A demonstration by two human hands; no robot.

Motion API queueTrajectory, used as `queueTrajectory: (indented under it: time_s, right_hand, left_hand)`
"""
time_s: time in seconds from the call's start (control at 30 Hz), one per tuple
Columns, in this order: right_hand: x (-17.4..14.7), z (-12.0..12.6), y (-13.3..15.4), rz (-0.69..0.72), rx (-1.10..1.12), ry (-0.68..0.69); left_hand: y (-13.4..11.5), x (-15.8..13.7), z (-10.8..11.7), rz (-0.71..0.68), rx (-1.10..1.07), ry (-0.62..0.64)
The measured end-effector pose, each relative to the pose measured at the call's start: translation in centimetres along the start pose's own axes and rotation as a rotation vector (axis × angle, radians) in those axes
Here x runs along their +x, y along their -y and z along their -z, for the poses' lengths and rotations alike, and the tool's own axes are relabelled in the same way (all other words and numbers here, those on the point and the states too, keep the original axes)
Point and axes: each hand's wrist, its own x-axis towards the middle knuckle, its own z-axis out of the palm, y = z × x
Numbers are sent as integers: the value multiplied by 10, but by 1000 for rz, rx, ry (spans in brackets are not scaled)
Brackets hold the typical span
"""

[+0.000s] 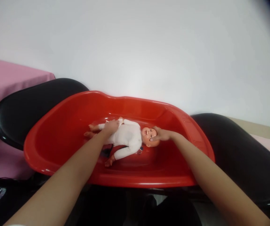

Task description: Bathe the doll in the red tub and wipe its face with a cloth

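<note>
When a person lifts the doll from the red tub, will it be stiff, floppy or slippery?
The doll may bend in the middle, since its white body looks like soft cloth. Its head, smooth and shiny, is probably stiffer and somewhat slippery against the right hand. The nearer arm could dangle, as it lies stretched outward.

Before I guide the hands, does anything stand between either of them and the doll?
Nothing visible does: the right hand is against the doll's head, and the left hand appears to touch its white clothing.

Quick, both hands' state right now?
Left hand: touching the doll near its hips; grip can't be told.
Right hand: holding the doll's head.
</note>
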Motion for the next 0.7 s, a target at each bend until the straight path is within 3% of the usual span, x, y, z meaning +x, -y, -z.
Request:
queueTrajectory:
  time_s: [0.2,0.33,0.43,0.5,0.6,0.7]
  right_hand:
    - [1,-4,-1,11,27,-23]
    - [2,-5,0,-12,-2,-50]
    - [2,-4,1,-26,-10,-43]
    - [2,-3,1,-32,-21,-46]
    - [1,-3,1,2,-19,-42]
    - [1,-4,2,18,-14,-43]
  left_hand:
    - [43,-4,13,276,-3,-21]
    - [34,-7,20,282,4,-116]
    - [-2,-6,23,99,-15,-230]
    - [-32,-6,19,-147,-84,-279]
    - [-67,-13,2,-572,-182,-137]
    - [-78,-20,-14,-664,-151,-9]
